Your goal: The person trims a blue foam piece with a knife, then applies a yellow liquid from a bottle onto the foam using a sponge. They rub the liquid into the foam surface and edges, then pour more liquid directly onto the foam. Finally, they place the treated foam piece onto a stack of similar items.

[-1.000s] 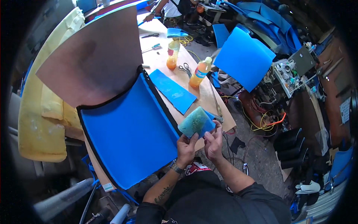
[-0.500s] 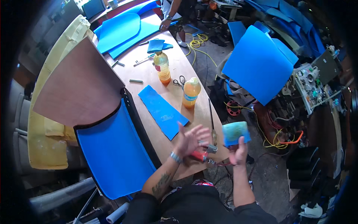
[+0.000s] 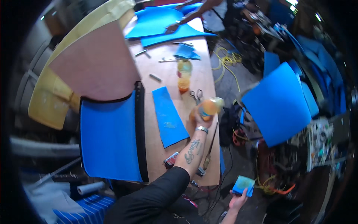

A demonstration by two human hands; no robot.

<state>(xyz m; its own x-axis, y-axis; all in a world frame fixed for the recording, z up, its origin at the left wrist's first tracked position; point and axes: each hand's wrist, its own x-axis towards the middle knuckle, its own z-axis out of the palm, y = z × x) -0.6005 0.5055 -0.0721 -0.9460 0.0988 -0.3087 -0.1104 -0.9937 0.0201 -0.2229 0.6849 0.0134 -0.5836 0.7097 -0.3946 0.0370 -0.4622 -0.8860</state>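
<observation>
At the table's right edge my left hand [image 3: 203, 121] is wrapped around a plastic bottle [image 3: 211, 106] of orange-yellow liquid, which leans to the right. My right hand [image 3: 237, 201] pinches a small blue foam pad [image 3: 244, 183] with a yellow-green stained face, out past the table's near right corner. A blue foam strip [image 3: 169, 119] lies flat left of my left hand. Scissors [image 3: 196, 95] rest just beyond the held bottle. Farther back stands a second bottle [image 3: 183, 79] with orange liquid low in it. Part of a red tool [image 3: 171, 159] shows beside my left forearm.
A curved panel with blue foam [image 3: 108, 138] and a brown board [image 3: 99, 61] stand along the wooden table's [image 3: 149, 149] left side. At the far end, a co-worker's hand [image 3: 172, 28] rests on blue sheets [image 3: 156, 20]. Another blue panel [image 3: 279, 104] and yellow hose [image 3: 227, 59] are at right.
My left hand has gone from open to gripping the nearer bottle, which is now tilted. My right hand, still holding the foam pad, has moved down. The view has shifted.
</observation>
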